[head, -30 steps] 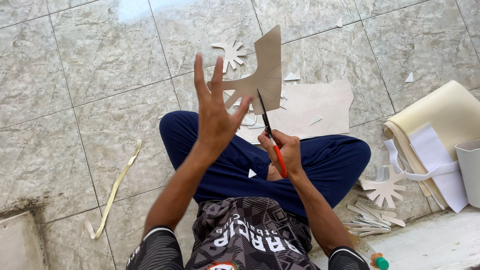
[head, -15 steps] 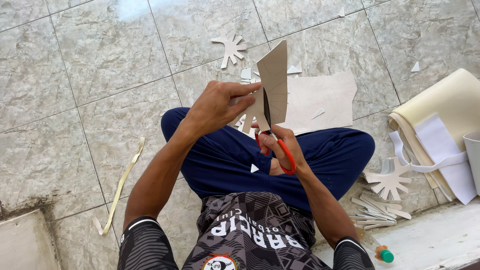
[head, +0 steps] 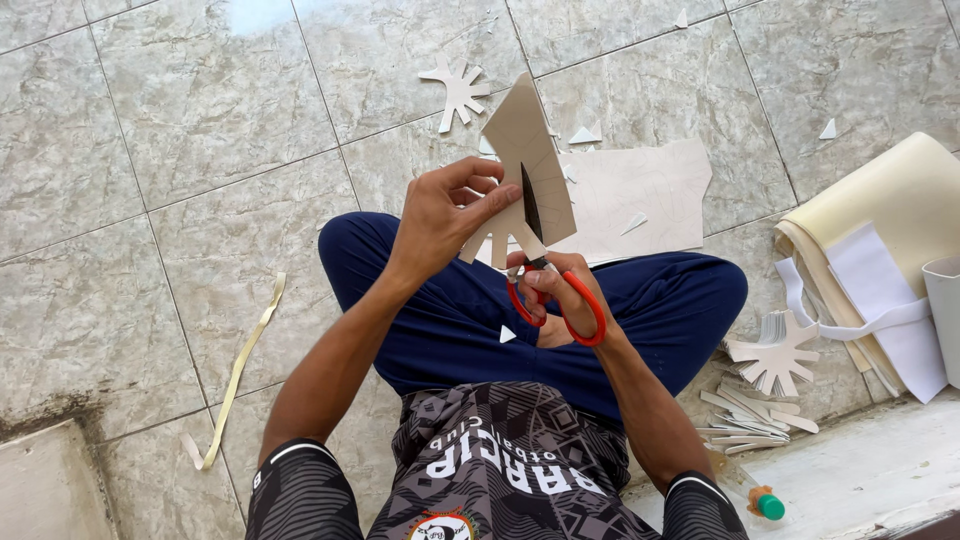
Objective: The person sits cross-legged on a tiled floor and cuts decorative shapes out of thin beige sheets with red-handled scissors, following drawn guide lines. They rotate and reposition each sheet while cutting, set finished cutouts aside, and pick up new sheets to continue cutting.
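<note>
Two hands on one cut, so here's how I'd handle it, biggest stuff first.

The tiled floor (head: 180, 160) is your workspace and it's littered: a big tan sheet (head: 640, 190) lies flat just past your knees, rolled cream sheets (head: 900, 210) sit off to your right, and a pile of finished spiky cutouts (head: 770, 355) is stacked beside your right knee. Another spiky cutout (head: 455, 92) lies on its own further out. Keep new offcuts from landing on the finished pile.

The tan card piece (head: 525, 160) you're working on is up in the air over your lap, standing roughly on edge with fringe-like fingers already cut along its lower side. Your left hand (head: 445, 215) grips it at that lower edge, thumb and fingers pinched on the card. I'd say hold it close to the cut line like that so the card doesn't flop, and turn the card rather than the blades.

Your right hand (head: 560, 295) is closed through the red scissors (head: 545, 270), fingers curled in the loops, blades running up into the card. Looks like you're partway through a slit, so take short snips near the pivot and stop at the drawn line.

Small bits: a long cream strip (head: 240, 370) is on the floor to your left, a green-capped glue bottle (head: 765, 500) by your right elbow, and a tiny triangle scrap (head: 507, 334) sits on your trouser leg.
</note>
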`<state>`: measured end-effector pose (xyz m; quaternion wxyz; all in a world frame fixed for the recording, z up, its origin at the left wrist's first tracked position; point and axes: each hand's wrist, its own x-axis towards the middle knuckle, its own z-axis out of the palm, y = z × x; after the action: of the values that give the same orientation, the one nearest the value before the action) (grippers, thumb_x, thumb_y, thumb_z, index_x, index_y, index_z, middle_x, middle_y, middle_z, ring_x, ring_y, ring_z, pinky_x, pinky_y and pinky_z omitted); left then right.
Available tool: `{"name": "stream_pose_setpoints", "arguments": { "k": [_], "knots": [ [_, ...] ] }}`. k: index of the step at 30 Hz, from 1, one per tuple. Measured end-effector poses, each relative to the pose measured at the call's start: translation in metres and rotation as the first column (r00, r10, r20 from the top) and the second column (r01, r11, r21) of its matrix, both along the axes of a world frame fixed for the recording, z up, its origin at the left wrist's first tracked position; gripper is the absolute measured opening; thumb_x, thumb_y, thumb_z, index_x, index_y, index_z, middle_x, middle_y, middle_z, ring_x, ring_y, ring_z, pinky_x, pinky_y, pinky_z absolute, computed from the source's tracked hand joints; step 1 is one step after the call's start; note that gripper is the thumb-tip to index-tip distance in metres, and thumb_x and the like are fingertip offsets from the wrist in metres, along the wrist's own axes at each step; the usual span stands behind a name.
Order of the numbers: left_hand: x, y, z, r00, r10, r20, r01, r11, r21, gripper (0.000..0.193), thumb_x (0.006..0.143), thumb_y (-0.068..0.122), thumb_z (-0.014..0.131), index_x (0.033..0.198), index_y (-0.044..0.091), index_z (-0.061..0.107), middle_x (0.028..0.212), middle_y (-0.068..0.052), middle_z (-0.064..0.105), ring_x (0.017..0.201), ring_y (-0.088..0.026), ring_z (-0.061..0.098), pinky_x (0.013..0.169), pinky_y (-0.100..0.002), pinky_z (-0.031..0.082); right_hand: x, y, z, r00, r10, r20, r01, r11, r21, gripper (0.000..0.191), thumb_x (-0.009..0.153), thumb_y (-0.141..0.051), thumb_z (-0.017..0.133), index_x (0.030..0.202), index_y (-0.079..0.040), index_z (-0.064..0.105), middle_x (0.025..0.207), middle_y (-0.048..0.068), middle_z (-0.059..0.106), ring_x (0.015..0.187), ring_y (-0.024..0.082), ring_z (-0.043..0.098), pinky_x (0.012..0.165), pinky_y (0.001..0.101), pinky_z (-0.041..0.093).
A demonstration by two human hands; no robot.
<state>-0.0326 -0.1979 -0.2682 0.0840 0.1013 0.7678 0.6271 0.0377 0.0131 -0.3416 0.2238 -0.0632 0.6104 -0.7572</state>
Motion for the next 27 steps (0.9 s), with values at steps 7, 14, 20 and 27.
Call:
{"name": "stream_pose_setpoints", "arguments": {
  "k": [7,14,20,27],
  "knots": [
    [0.014,0.009,-0.020,0.973,0.072,0.218,-0.154,0.908,0.390,0.029,0.096,0.019,0.072,0.113,-0.004,0.067,0.101,-0.015,0.076,0.081,-0.019,0.076,0.066,-0.030,0.065,-0.006,0.004,-0.006,0.999,-0.004,-0.036,-0.001,0.990,-0.143,0.034,0.102,-0.024,0.050,0.096,0.007,0.064,0.067,0.004,0.056,0.052,0.012,0.054,0.047,0.0266,0.050],
    [0.051,0.053,-0.039,0.869,0.149,0.472,-0.477,0.502,0.721,0.020,0.093,0.004,0.068,0.112,-0.003,0.063,0.101,-0.010,0.068,0.091,-0.019,0.071,0.080,-0.032,0.064,-0.003,-0.008,-0.009,0.977,-0.203,0.066,0.213,0.951,-0.225,0.031,0.103,-0.026,0.050,0.087,0.000,0.057,0.066,0.006,0.057,0.051,0.014,0.054,0.048,0.0267,0.047],
    [0.058,0.061,-0.046,0.860,0.140,0.491,-0.494,0.472,0.730,0.016,0.097,0.006,0.069,0.107,-0.005,0.064,0.097,-0.011,0.068,0.089,-0.020,0.071,0.077,-0.028,0.060,-0.002,-0.015,-0.011,0.965,-0.255,0.056,0.260,0.958,-0.123,0.025,0.099,-0.018,0.060,0.085,0.002,0.058,0.064,0.007,0.055,0.048,0.014,0.052,0.046,0.0281,0.046],
    [0.054,0.060,-0.057,0.852,0.110,0.512,-0.500,0.459,0.734,0.021,0.095,0.004,0.066,0.114,-0.004,0.062,0.103,-0.011,0.069,0.095,-0.019,0.071,0.083,-0.029,0.063,0.007,-0.019,-0.011,0.934,-0.356,0.020,0.357,0.933,-0.042,0.032,0.102,-0.020,0.057,0.082,0.004,0.059,0.055,0.005,0.054,0.038,0.012,0.047,0.034,0.0263,0.037]
  ]
}}
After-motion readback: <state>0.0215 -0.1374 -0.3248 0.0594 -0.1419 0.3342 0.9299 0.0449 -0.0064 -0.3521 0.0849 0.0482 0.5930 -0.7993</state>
